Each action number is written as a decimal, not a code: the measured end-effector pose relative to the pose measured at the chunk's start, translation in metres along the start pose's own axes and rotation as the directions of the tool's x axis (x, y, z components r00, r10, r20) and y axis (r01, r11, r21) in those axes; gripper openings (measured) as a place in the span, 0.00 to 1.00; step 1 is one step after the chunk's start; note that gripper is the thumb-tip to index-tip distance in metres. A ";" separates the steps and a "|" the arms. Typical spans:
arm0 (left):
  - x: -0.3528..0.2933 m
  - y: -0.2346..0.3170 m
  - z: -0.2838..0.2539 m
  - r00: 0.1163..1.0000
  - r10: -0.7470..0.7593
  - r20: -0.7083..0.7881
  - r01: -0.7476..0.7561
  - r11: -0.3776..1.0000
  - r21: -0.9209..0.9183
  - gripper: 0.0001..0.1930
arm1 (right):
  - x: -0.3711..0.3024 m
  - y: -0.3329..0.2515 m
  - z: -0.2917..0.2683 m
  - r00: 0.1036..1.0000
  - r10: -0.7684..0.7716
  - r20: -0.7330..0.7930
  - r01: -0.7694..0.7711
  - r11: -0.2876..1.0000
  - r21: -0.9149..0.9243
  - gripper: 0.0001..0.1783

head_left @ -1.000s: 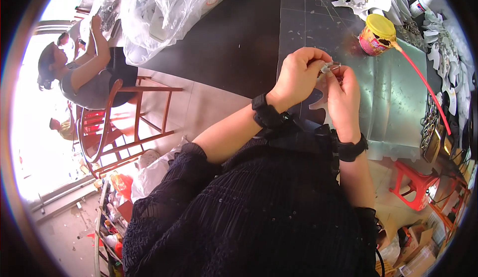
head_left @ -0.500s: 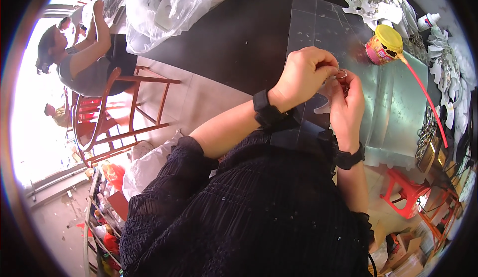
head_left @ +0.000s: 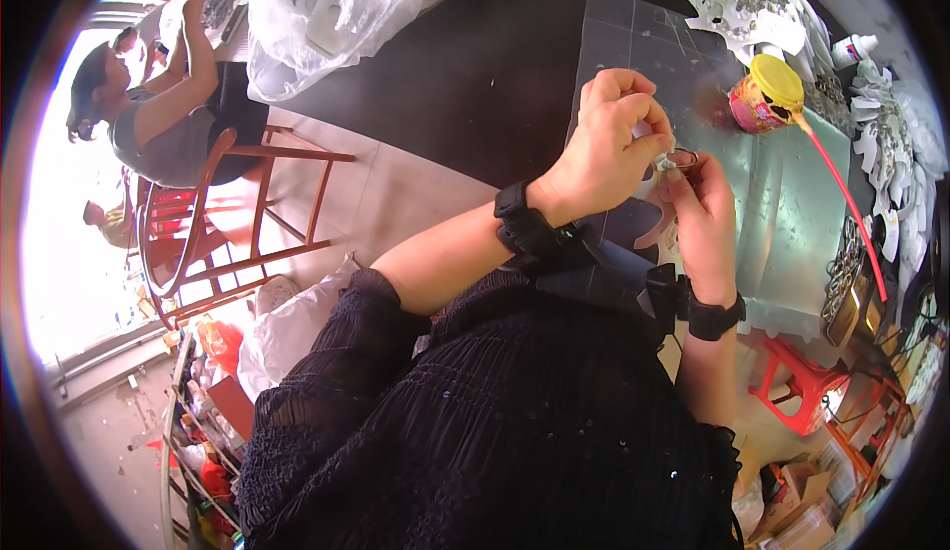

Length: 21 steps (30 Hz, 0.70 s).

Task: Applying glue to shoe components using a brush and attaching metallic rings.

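Above the near part of the work table, my left hand [head_left: 612,144] is closed in a pinch, with a small whitish piece at its fingertips. My right hand [head_left: 707,216] is closed too, its thumb and finger gripping a small metal ring [head_left: 685,158]. The fingertips of both hands almost meet at the ring. A thin, pale, curved cut-out piece [head_left: 653,226] hangs just below, beside my right palm; what it is attached to is hidden by fingers. A black band sits on each wrist. Under the hands lies a clear, greyish sheet [head_left: 782,238].
A tub with a yellow lid [head_left: 776,80] and a red stick stands right of my hands. Piles of white cut-outs [head_left: 737,1] line the far right. A clear plastic bag [head_left: 332,21] lies on the dark tabletop [head_left: 445,90]. Left are a person [head_left: 163,135] and wooden chair [head_left: 237,209]; lower right, a red stool [head_left: 800,384].
My left hand's fingers have lifted and spread slightly at the top. My right hand has shifted a little right and down, with the ring still in its fingers.
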<state>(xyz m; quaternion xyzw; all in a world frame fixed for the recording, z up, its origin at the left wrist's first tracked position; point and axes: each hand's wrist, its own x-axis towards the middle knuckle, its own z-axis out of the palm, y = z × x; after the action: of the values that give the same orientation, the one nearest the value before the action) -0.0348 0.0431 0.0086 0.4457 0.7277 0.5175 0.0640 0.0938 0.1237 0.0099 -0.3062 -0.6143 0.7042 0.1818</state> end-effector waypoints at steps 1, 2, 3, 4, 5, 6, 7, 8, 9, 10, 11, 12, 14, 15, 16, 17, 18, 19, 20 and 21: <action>0.003 -0.003 -0.003 1.000 -0.002 0.001 0.002 1.000 -0.001 0.03 | 0.001 -0.001 -0.001 1.000 0.002 0.000 -0.002 1.000 0.000 0.05; 0.007 -0.005 -0.009 0.994 0.037 0.104 -0.032 0.998 -0.049 0.03 | 0.001 -0.001 -0.002 1.000 0.001 0.018 -0.001 1.000 -0.010 0.05; 0.011 -0.004 -0.013 0.976 0.080 0.204 -0.060 0.993 -0.101 0.03 | 0.002 -0.001 -0.003 0.999 0.001 0.037 0.000 1.000 -0.020 0.05; 0.014 -0.001 -0.017 0.975 0.080 0.209 -0.059 0.993 -0.103 0.03 | 0.002 0.000 -0.004 0.999 0.003 0.032 -0.002 1.000 -0.019 0.05; 0.018 0.004 -0.022 0.944 -0.062 0.324 0.113 0.983 -0.142 0.03 | 0.002 0.000 -0.005 0.999 -0.014 0.045 0.016 0.999 -0.049 0.05; 0.020 0.006 -0.024 0.877 -0.191 0.440 0.286 0.945 -0.159 0.03 | 0.002 0.001 -0.005 0.998 -0.031 0.059 0.035 0.996 -0.079 0.05; 0.020 0.004 -0.023 0.876 -0.191 0.443 0.286 0.945 -0.159 0.03 | 0.001 0.000 -0.004 0.998 -0.029 0.057 0.034 0.996 -0.078 0.05; 0.020 0.001 -0.021 0.887 -0.174 0.427 0.258 0.955 -0.146 0.04 | 0.001 -0.003 -0.002 0.997 -0.051 0.053 0.056 0.992 -0.111 0.05; 0.020 0.000 -0.021 0.897 -0.157 0.412 0.230 0.964 -0.134 0.04 | 0.000 -0.004 -0.001 0.996 -0.072 0.049 0.078 0.986 -0.144 0.04; 0.019 0.000 -0.020 0.897 -0.157 0.414 0.231 0.964 -0.134 0.04 | 0.000 -0.005 -0.001 0.996 -0.071 0.048 0.077 0.987 -0.144 0.04; 0.019 0.001 -0.020 0.897 -0.178 0.404 0.245 0.962 -0.119 0.04 | 0.001 -0.005 -0.001 0.996 -0.081 0.043 0.088 0.979 -0.181 0.05; 0.019 0.002 -0.019 0.898 -0.199 0.393 0.258 0.960 -0.103 0.04 | 0.002 -0.006 -0.002 0.995 -0.092 0.038 0.098 0.971 -0.219 0.05; 0.017 0.001 -0.017 0.924 -0.140 0.355 0.170 0.984 -0.056 0.04 | 0.003 -0.007 -0.002 0.996 -0.083 0.035 0.089 0.963 -0.256 0.05; 0.016 -0.001 -0.015 0.946 -0.078 0.316 0.083 0.997 -0.004 0.04 | 0.004 -0.008 -0.003 0.997 -0.074 0.035 0.081 0.953 -0.292 0.05; 0.015 -0.003 -0.014 0.944 -0.076 0.320 0.082 0.997 -0.005 0.04 | 0.005 -0.008 -0.002 0.997 -0.074 0.030 0.079 0.953 -0.291 0.05; 0.014 -0.005 -0.011 0.954 -0.070 0.293 0.077 0.997 -0.013 0.04 | 0.006 -0.008 -0.002 0.999 -0.041 0.011 0.042 0.953 -0.299 0.06; 0.013 -0.007 -0.008 0.962 -0.065 0.265 0.073 0.997 -0.021 0.04 | 0.007 -0.008 -0.001 1.000 -0.008 -0.009 0.005 0.952 -0.306 0.06; 0.012 -0.007 -0.006 0.960 -0.063 0.273 0.072 0.997 -0.021 0.04 | 0.008 -0.008 0.000 1.000 -0.006 -0.016 0.001 0.953 -0.302 0.06; 0.012 -0.007 -0.005 0.965 -0.078 0.249 0.081 0.997 -0.002 0.04 | 0.009 -0.008 0.001 0.998 0.036 -0.043 -0.047 0.954 -0.295 0.06; 0.011 -0.008 -0.003 0.970 -0.092 0.225 0.091 0.996 0.017 0.04 | 0.011 -0.009 0.002 0.994 0.078 -0.070 -0.095 0.954 -0.286 0.06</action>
<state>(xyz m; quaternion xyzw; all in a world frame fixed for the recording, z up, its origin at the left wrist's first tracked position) -0.0473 0.0485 0.0078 0.4678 0.7372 0.4575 0.1685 0.0839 0.1307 0.0162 -0.3763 -0.6910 0.6050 0.1220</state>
